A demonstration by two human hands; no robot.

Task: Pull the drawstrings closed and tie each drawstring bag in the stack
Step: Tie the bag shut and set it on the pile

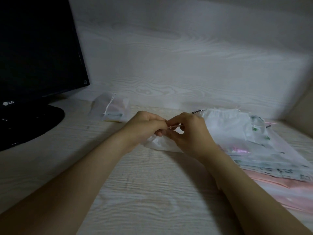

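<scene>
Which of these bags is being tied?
The bag under the left hand and right hand, which pinch its drawstring. A lone bag lies by the monitor; the stack sits at right.

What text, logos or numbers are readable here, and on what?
"LG", with a round logo: lower bezel of the black monitor.
Small square mark at the monitor's lower corner: too small to read.
Dark prints on the stack of bags: blurred, unreadable.
Bag being tied and bag set aside: no text visible.
</scene>
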